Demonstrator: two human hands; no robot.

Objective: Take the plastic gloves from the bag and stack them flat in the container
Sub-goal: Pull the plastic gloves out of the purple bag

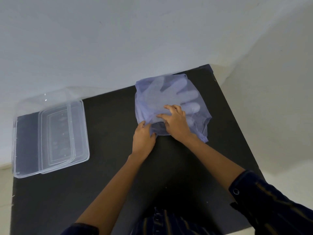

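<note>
Plastic gloves [171,97] inside a thin bluish bag [199,126] on the black bench [110,116].
Left hand [144,138] pinches the bag's near edge; right hand [176,122] lies spread on top, fingers curled (pressing the plastic). Clear container [28,143] sits well apart to the left.

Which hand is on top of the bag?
The right hand, spread flat across the bag; the left hand only pinches its near edge.
</note>
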